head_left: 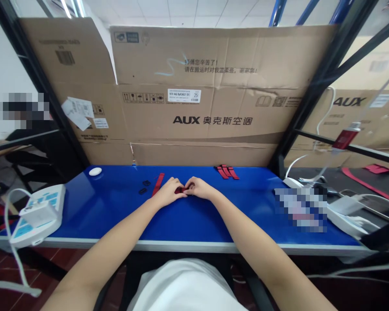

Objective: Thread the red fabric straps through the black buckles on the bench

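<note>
Over the middle of the blue table (188,222), my left hand (169,192) and my right hand (198,188) meet with fingertips closed. Between them is a short red strap (182,190) with a dark part on it, pinched from both sides; the fingers hide most of it. Just left of my left hand lies another red strap (157,183), its near end behind the hand. Two small black buckle-like pieces (145,186) rest beside that strap. Farther back on the right, several red straps with black ends (227,171) lie side by side.
A white power strip (39,216) with a plugged-in adapter stands at the left edge, near a round white lid-like disc (95,171). Cardboard (188,103) walls the back. To the right are cables, a blurred-out item (301,209) and a hanging red-and-white connector (345,137). A person (29,121) sits far left.
</note>
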Tool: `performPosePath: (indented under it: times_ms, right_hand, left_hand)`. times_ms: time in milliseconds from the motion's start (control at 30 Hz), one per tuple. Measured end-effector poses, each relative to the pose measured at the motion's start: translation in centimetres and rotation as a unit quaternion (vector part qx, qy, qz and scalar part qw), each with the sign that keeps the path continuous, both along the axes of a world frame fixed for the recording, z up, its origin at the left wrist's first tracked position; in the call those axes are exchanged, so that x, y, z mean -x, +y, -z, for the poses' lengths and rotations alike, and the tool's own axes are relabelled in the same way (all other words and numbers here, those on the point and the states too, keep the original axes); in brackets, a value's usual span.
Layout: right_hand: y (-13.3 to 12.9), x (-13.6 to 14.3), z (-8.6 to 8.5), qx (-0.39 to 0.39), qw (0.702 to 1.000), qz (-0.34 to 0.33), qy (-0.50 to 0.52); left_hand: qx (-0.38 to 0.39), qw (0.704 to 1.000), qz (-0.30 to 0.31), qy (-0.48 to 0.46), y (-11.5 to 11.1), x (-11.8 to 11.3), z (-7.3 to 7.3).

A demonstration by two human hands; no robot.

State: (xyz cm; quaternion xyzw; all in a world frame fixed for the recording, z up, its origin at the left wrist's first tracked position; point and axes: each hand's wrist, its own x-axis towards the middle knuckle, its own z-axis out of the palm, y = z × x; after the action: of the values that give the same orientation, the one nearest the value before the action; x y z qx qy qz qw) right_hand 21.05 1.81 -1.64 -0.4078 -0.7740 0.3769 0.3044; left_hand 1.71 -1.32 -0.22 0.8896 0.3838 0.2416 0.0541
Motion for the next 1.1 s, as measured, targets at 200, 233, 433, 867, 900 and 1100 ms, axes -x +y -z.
performPosePath:
  times_ms: [200, 233, 433, 867, 900, 1100]
  right_hand:
    - [-0.6, -0.9, -1.3, -0.009, 1.0, -0.02, 0.014]
    - [-0.7, -1.0, -1.4, -0.022, 0.999, -0.011, 0.024]
    - [-1.1, -1.1, -1.7, -0.074, 0.994, -0.059, 0.046]
    - [-1.5, -1.2, -2.7, -0.019, 0.982, -0.045, 0.181]
    - [-1.5, -1.4, -2.8, -0.001, 0.976, -0.05, 0.214]
    - [-2.5, -0.9, -3.2, 0.09, 0.949, -0.079, 0.292]
  left_hand:
    - [0.02, 1.0, 0.015, 0.016, -0.7, 0.0, -0.4]
    - [0.012, 1.0, 0.018, 0.018, -0.8, 0.1, -0.4]
    - [-0.027, 0.999, 0.03, -0.007, -1.0, 0.0, -0.9]
    - [-0.037, 0.999, 0.022, 0.003, -0.8, 0.8, -1.3]
    - [-0.028, 1.0, 0.014, -0.002, -0.8, 0.8, -1.3]
    - [0.037, 0.998, -0.006, -0.058, -1.6, -0.8, -1.2]
